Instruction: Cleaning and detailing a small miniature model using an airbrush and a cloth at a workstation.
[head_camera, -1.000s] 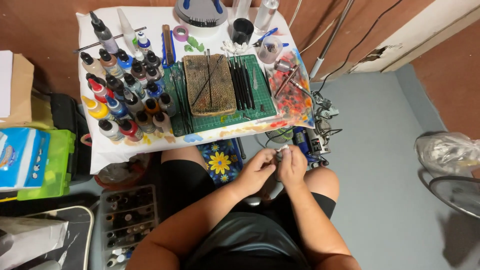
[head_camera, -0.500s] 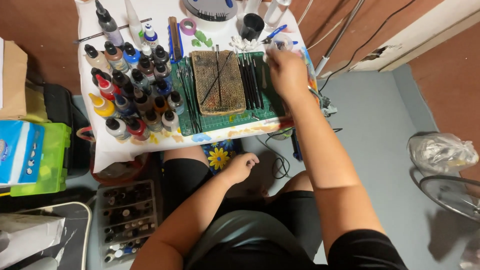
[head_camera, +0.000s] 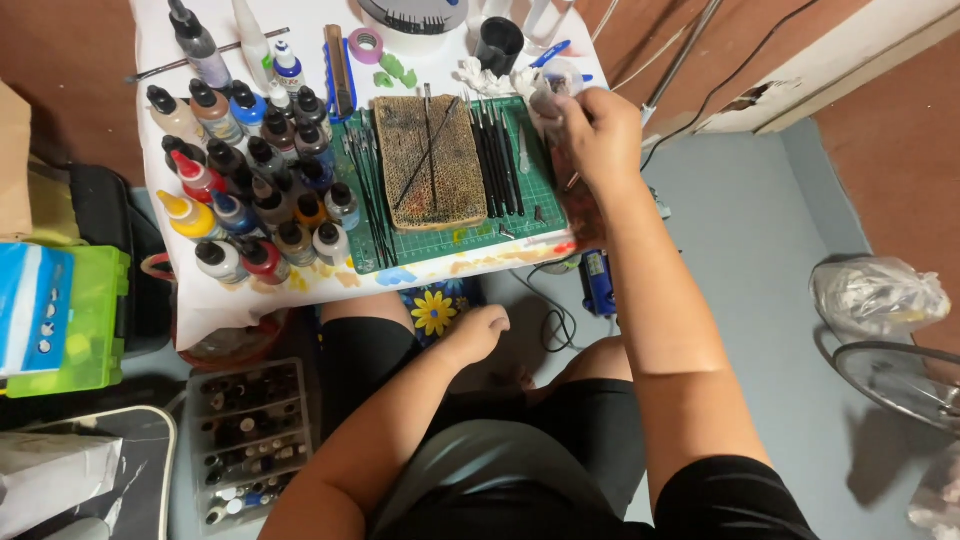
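Nearest the camera: the person is seated, black shorts, knees under the bench (head_camera: 300, 290). Left hand (head_camera: 472, 335) rests low by the left knee, grip loosely curled and empty, touching no tool. On the floor to the left, a clear tray of small bottles (head_camera: 250, 440); just under the bench edge, a flower-patterned item (head_camera: 433, 312) and a blue tool (head_camera: 597, 280) with trailing cable. On the bench: a green cutting mat (head_camera: 450, 245) carrying a worn brown pad (head_camera: 430, 160) and a row of black brushes (head_camera: 497, 150); a cluster of paint bottles (head_camera: 250, 190) stands to the left of the mat. Right hand (head_camera: 600, 135) is extended to the mat's right edge, grip closed down over the top of a clear plastic container (head_camera: 577, 208) with reddish contents, which sits at the bench's right margin, just beside the brushes. A thin stick seems to run under the palm; cannot tell whether it is held. Judgement: the step in hand is taking hold of the container. Any lift calls for a level, upright carry clear of the brush row and the bench edge. Farthest: black cup (head_camera: 498, 45), purple tape roll (head_camera: 366, 45).
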